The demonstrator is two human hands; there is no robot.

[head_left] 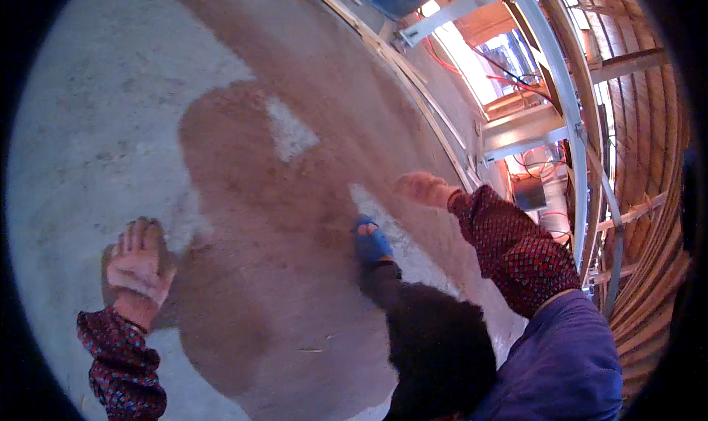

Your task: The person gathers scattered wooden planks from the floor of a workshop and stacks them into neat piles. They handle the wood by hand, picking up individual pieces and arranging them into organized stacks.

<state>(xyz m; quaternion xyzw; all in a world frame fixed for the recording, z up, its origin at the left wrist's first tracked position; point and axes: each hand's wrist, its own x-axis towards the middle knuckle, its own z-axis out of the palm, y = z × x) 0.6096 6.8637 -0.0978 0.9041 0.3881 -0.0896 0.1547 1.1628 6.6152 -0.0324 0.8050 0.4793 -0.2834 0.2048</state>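
My left hand [139, 265] is at the left, over the grey concrete floor [110, 141], in what looks like a pale pinkish work glove. Its fingers are stretched out and I see nothing in it. On the right, my right hand [426, 189] reaches out from a dark red patterned sleeve [509, 251]. It looks pinkish too, and blur hides how its fingers are set. No held object shows there. Between the hands, lower down, a foot in a blue open-toed shoe [371, 244] stands on the floor below a dark trouser leg [439, 332].
Long thin wooden strips [398, 63] lie along the floor at the upper right. Beyond them stands a pale metal frame [527, 126] with red and dark cables [516, 83]. Ribbed brown panelling [641, 126] rises at the far right. Large shadows cross the floor.
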